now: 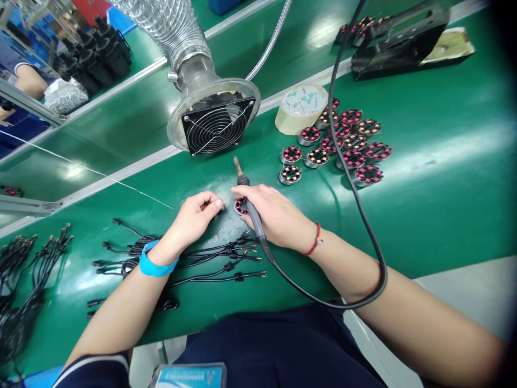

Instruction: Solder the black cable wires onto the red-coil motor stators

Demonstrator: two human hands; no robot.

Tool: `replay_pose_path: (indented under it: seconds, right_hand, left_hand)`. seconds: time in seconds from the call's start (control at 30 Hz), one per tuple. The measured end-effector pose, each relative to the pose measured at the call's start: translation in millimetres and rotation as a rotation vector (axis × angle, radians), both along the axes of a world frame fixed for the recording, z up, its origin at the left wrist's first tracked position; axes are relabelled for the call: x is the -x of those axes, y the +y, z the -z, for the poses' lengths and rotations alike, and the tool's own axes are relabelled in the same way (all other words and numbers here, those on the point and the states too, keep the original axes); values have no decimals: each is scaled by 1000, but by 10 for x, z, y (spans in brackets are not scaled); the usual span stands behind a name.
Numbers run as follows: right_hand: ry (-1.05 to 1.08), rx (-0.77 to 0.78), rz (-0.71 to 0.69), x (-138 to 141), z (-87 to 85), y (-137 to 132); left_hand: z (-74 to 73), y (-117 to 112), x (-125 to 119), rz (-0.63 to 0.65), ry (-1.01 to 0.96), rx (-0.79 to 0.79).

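Note:
My right hand (pixel 278 215) is closed around the grey handle of a soldering iron (pixel 255 218), whose bare tip points away from me. Just left of that handle, at my fingertips, is a small round coil ring (pixel 239 207) with red and black segments, partly hidden. My left hand (pixel 198 215) is in a pinch to the left of the ring. A thin silvery solder wire (pixel 121 182) runs from the far left to this hand, and a fine end shows by its fingertips. Several black cables (pixel 218 252) with bared coloured ends lie beside and under my left wrist.
A fume fan (pixel 218 126) on a silver duct hangs beyond my hands. A tape roll (pixel 301 108) and several coil rings (pixel 351 143) stand to the right. The iron's cord (pixel 359 205) loops over my right forearm. A black stand (pixel 398 48) with a sponge is at the back right.

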State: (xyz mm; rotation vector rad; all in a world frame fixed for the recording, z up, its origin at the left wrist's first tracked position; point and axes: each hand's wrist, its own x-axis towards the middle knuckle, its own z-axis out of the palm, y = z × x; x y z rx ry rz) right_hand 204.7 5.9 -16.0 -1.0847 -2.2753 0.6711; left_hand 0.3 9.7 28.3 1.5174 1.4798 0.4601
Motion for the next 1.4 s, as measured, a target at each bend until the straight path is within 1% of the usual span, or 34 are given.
replay_pose_path:
  seconds: [0.03, 0.07, 0.13, 0.17, 0.2, 0.23, 0.27, 0.37, 0.43, 0.47, 0.57, 0.63, 0.7, 0.77, 0.8, 0.87, 0.93, 1.0, 1.07, 1.17, 1.2, 1.3, 1.4]
  right_hand:
    - [-4, 8, 9, -25, -2, 14]
    - [1, 10, 14, -49, -4, 27]
    - [22, -1, 20, -90, -4, 52]
    - [37, -12, 29, -106, -3, 62]
    - [54, -23, 43, -117, 0, 71]
    - [69, -33, 60, -124, 3, 79]
    - [85, -42, 78, -129, 7, 84]
    - [140, -61, 123, -140, 12, 90]
    - [180, -46, 159, -151, 3, 82]
    - [198, -34, 183, -158, -5, 76]
    - [248, -24, 255, -181, -39, 58]
    - [275, -23, 282, -190, -61, 49]
    - [293, -12, 292, -192, -73, 40]
    - [303, -4, 292, -186, -76, 27]
    - [304, -5, 289, -181, -75, 20]
    - [307, -17, 282, -169, -72, 6]
    - [308, -30, 274, -157, -74, -6]
    - [307, -35, 272, -146, -82, -13]
    - [304, -30, 281, -137, -90, -15]
    - [312, -28, 294, -129, -95, -14]
    - [316, -25, 297, -128, -94, -12]
    - [335, -9, 315, -127, -89, -4]
    - [356, 2, 326, -127, -87, 4]
  left_hand:
    - [-28, -13, 14, 75, 49, -7]
    - [-61, -29, 27, 190, 100, -2]
    - [-132, -64, 44, 467, 192, 36]
    - [-163, -79, 48, 584, 225, 57]
    - [-188, -92, 47, 669, 247, 74]
    - [-205, -102, 43, 716, 263, 86]
    - [-216, -108, 38, 731, 275, 93]
    - [-232, -111, 32, 694, 305, 66]
    - [-269, -107, 60, 618, 308, 22]
    - [-306, -103, 91, 556, 295, -4]
    - [-493, -76, 268, 327, 263, -86]
    - [-645, -53, 459, 245, 308, -102]
    - [-770, -48, 692, 255, 394, -41]
    - [-831, -80, 933, 284, 497, 64]
    - [-832, -112, 1043, 298, 551, 114]
    - [-784, -208, 1213, 355, 644, 192]
    - [-698, -325, 1296, 439, 725, 228]
    - [-623, -435, 1296, 484, 842, 204]
    - [-597, -511, 1254, 521, 954, 155]
    - [-666, -547, 1223, 573, 1010, 90]
    - [-705, -545, 1240, 566, 1015, 62]
    - [-804, -527, 1362, 493, 1077, -46]
    - [-828, -507, 1470, 426, 1199, -56]
